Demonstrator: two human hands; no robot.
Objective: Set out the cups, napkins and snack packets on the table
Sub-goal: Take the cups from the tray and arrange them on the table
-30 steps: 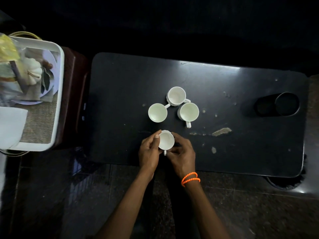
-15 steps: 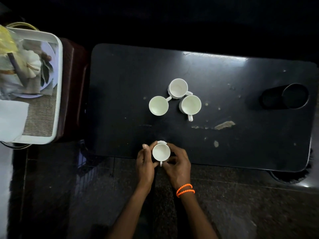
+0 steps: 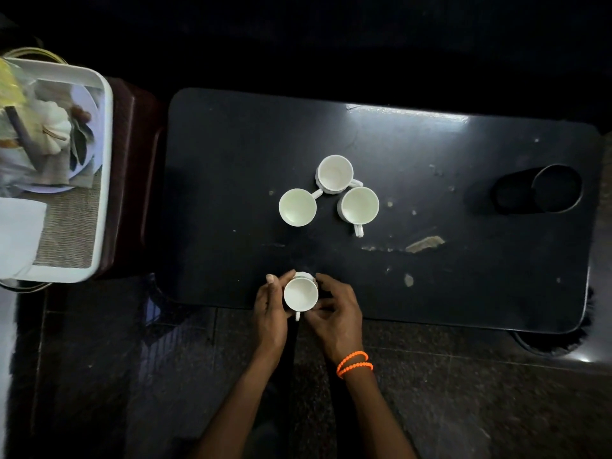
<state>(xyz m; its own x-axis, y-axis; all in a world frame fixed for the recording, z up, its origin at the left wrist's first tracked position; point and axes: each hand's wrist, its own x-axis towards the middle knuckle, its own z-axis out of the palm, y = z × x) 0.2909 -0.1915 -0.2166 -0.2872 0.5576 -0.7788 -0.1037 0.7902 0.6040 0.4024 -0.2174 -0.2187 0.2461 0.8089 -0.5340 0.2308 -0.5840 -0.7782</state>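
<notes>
A small white cup [image 3: 300, 294] stands at the near edge of the black table [image 3: 463, 200], handle pointing toward me. My left hand [image 3: 271, 309] curls against its left side and my right hand [image 3: 336, 313], with orange bead bracelets at the wrist, wraps its right side. Three more white cups cluster mid-table: a left cup [image 3: 297, 207], a back cup [image 3: 335, 173] and a right cup [image 3: 359, 205]. A white napkin [image 3: 18, 233] lies in the white tray [image 3: 105, 134] at the left, near a yellowish packet [image 3: 8, 84].
The tray rests on a dark red stand [image 3: 132, 180] left of the table and also holds a plate with a white ornament [image 3: 54, 122]. A round recessed cup holder [image 3: 556, 188] sits at the table's right end. Dark tiled floor lies below.
Both hands drew the cup from mid-table back to the near edge. The other three cups stayed where they were.
</notes>
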